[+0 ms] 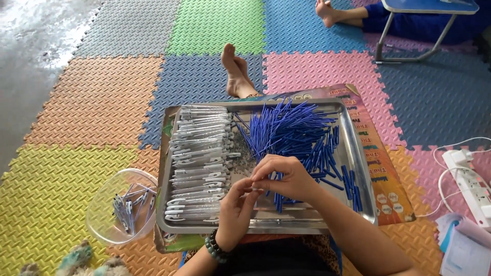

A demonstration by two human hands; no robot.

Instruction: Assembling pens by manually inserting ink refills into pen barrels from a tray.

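The foam mat [102,102] of coloured squares lies under everything, so you can sit on the floor with your work in your lap. Right under your hands is the metal tray [358,168], set on a printed board [383,179]; its raised rim keeps the loose parts from rolling off.

Beyond your left hand [232,214] the white pen shells [199,158] lie in a neat stack of rows, all facing one way, probably so each is easy to pick off. Beyond and to the right of your right hand [289,176] the blue refill sticks [291,130] are heaped loosely, within a short reach.

Off to the left of your left hand, outside the tray, a clear bowl [102,220] holds a few put-together pieces.

Your hands meet over the tray's near middle, fingertips pinched together on a small white piece [254,188]; what it is, I cannot tell. Both hands are closed on it, with a blue stick or two under your right fingers.

A white power strip [473,186] lies well off to your right.
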